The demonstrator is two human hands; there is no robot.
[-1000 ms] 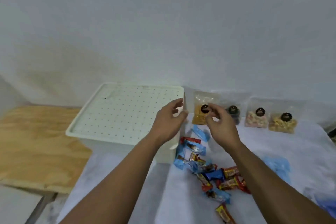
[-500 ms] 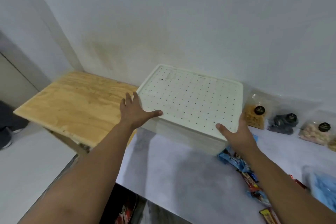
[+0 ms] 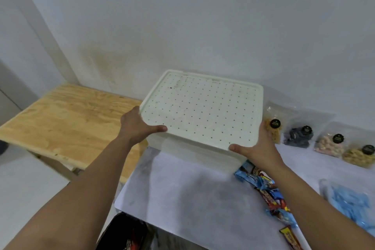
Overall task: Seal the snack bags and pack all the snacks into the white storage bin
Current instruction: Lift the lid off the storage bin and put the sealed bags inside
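The left hand grips the near-left corner of the perforated lid, thumb lying along the lid's front edge and fingers tucked under the side rim. The right hand grips the near-right corner the same way, thumb pointing in along the front edge, fingers hidden round the right side. The lid sits on the white storage bin, whose translucent wall shows just below and between the two hands; whether the lid has lifted clear of the bin cannot be told.

The lid looks like thin moulded plastic: light, fairly stiff, though broad enough to flex if lifted from one corner only. A hold at two corners, as here, should bring it up evenly. Its smooth rim may be slippery, so fingers hooked under the lip are the surer purchase.

Just beyond the right hand, four clear snack bags stand in a row against the wall, the nearest almost touching its fingers. These are soft and crinkly, with loose, probably crushable contents; the top strip is the place to pinch them. Below the right wrist, wrapped candies lie heaped on the bench, small, light and slick, best scooped by the handful.
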